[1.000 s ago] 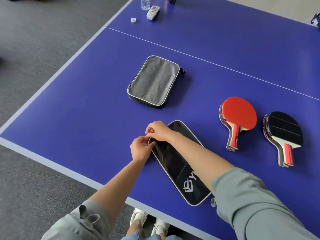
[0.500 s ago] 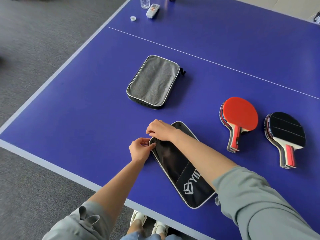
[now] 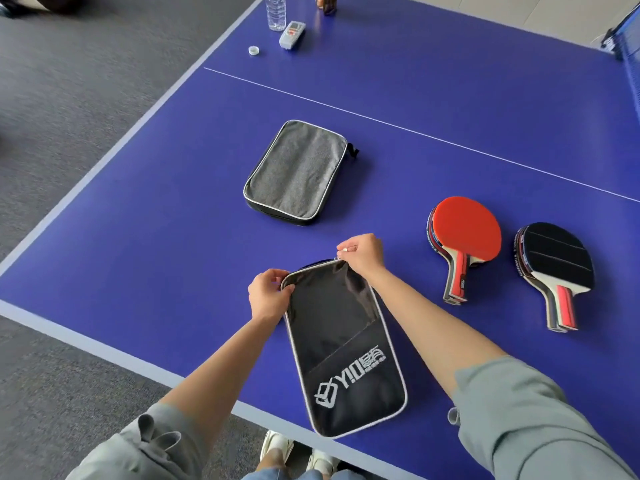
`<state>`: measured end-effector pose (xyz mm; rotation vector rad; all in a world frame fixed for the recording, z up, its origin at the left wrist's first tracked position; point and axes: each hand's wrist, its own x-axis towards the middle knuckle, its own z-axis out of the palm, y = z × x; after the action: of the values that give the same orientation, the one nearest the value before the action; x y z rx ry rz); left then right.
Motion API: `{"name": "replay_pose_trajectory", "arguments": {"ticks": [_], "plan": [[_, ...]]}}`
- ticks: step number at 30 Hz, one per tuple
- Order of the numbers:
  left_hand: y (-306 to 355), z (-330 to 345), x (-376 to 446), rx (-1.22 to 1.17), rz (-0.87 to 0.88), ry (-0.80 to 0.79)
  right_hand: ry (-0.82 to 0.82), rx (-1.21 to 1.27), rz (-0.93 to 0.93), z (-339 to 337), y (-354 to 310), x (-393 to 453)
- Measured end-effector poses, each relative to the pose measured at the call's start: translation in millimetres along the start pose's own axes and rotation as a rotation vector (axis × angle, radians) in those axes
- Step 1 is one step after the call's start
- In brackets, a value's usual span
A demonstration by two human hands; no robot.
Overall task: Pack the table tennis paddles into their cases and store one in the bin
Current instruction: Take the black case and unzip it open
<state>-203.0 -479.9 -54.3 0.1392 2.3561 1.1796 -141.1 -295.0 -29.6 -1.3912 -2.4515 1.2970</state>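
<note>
Lying flat at the near edge of the blue table [image 3: 138, 244], a black case [image 3: 341, 344] with grey piping and white lettering; its near end overhangs the table edge slightly. Landmark for all entries: this black case.

Left hand [image 3: 268, 297]: closed on the far left corner of the black case, fingers pinching the piped rim.

Right hand [image 3: 362, 254]: pinched around a small metal zipper pull at the far edge of the black case.

Grey case [image 3: 298, 171]: beyond the black case, well apart, flat on the table, a dark strap showing at its far right corner.

Red paddles [image 3: 465, 233]: right of the black case, a small stack, red face up, handles toward the near edge.

Black paddles [image 3: 556, 259]: further right, beside the red stack, not touching it; black face up.

Bottle [image 3: 276, 10], bottle cap [image 3: 254, 50], small grey device [image 3: 292, 34]: far beyond the black case, near the table's left edge.

White shoes [image 3: 277, 448]: below the black case, on the floor.
</note>
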Motion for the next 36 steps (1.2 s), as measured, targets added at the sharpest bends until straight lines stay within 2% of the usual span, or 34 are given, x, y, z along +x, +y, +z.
{"name": "replay_pose_trajectory", "arguments": {"ticks": [3,5,7,13,18,23,25,29,36], "plan": [[10.2,5.3,3.3,0.389,0.325,-0.034,0.059,0.174,0.074,-2.4,16.5,-15.1],[23.8,18.7,3.5,0.488,0.532,-0.132,0.079,0.229,0.105,-3.4,23.9,-21.4],[35.2,37.7,2.7,0.524,0.604,-0.237,0.102,0.264,0.126,-5.0,29.7,-24.5],[38.8,70.1,4.9,0.426,0.564,-0.187,0.161,0.393,0.207,-12.3,41.8,-27.6],[38.2,72.7,11.9,0.381,0.55,-0.124,0.215,0.535,0.341,-16.3,50.1,-29.2],[38.2,72.4,12.0,0.386,0.564,-0.134,0.214,0.581,0.432,-19.3,56.7,-37.2],[40.5,70.3,14.2,0.406,0.598,-0.153,0.193,0.659,0.502,-21.8,58.7,-42.2],[48.5,68.9,21.7,0.448,0.661,-0.17,0.094,0.976,0.66,-28.8,57.4,-50.1],[54.0,68.7,27.0,0.492,0.632,-0.131,-0.06,0.986,0.751,-35.1,68.6,-62.0]]}}
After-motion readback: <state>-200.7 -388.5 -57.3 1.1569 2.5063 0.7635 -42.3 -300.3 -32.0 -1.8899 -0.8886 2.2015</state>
